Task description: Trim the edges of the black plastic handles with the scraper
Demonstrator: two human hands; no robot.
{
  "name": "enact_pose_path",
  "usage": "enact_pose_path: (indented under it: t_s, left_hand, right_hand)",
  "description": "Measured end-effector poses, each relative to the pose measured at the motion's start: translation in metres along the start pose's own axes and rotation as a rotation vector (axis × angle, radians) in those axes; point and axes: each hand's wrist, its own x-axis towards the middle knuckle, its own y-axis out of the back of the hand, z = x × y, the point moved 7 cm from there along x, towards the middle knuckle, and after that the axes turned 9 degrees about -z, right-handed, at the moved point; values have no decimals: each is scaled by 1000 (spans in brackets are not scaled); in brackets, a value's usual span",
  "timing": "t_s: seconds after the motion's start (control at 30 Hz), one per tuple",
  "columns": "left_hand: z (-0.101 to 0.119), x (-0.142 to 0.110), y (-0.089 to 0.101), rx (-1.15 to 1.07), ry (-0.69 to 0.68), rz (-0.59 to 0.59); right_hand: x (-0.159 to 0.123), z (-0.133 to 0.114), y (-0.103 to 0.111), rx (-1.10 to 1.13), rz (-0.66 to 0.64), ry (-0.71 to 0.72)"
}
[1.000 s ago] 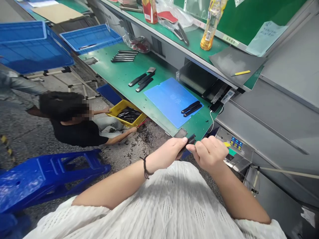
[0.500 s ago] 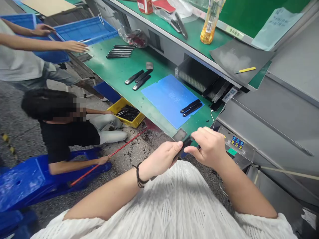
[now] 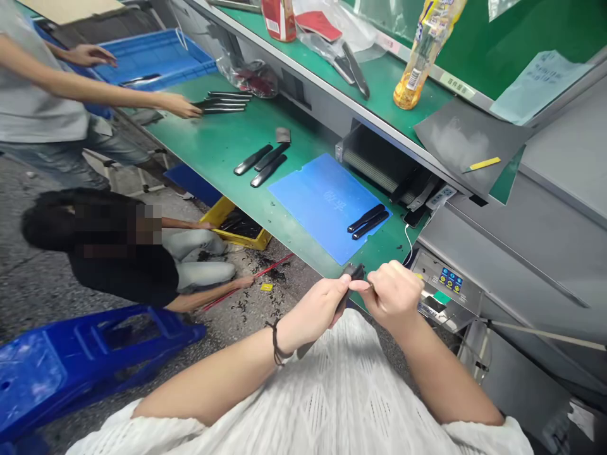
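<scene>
Fingers (image 3: 393, 270) of right hand (image 3: 397, 296) curl tighter beside workpiece (image 3: 353, 270).

Green bench (image 3: 203, 145); on it, blue mat (image 3: 315, 199), black handles (image 3: 268, 171), plastic bag (image 3: 257, 78)

On the tabletop (image 3: 180, 140), two bars (image 3: 370, 224) lie on a mat (image 3: 310, 202), at its right side; left of the mat lie three bars (image 3: 269, 172), and beyond them a row of bars (image 3: 233, 102) beside a bag (image 3: 258, 76). Behind, a shelf (image 3: 382, 77) bears a carton (image 3: 279, 22), left of a bottle (image 3: 411, 87). Nearest — before the tabletop's near end — one bar (image 3: 351, 273) sits in the left grip (image 3: 322, 309), left of the right grip (image 3: 396, 294).
</scene>
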Motion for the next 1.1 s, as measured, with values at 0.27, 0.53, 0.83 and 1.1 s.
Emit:
enact_pose_path:
  t_s: [0.27,0.53,0.83,1.1]
  left_hand:
    - [-89,75,104,407,161,48]
    - [-173,202,308,718,353,485]
    - [-142,307,478,905,284,737]
    - [-108,272,408,889,-26,733]
  right_hand:
    - [-57,125,-115,78,-523,-909]
    - [-76,211,-252,-229,-882,-894]
    - [-36,240,-335,-408,-970,-622]
    - [-24,204,-324,-414,-936,-381]
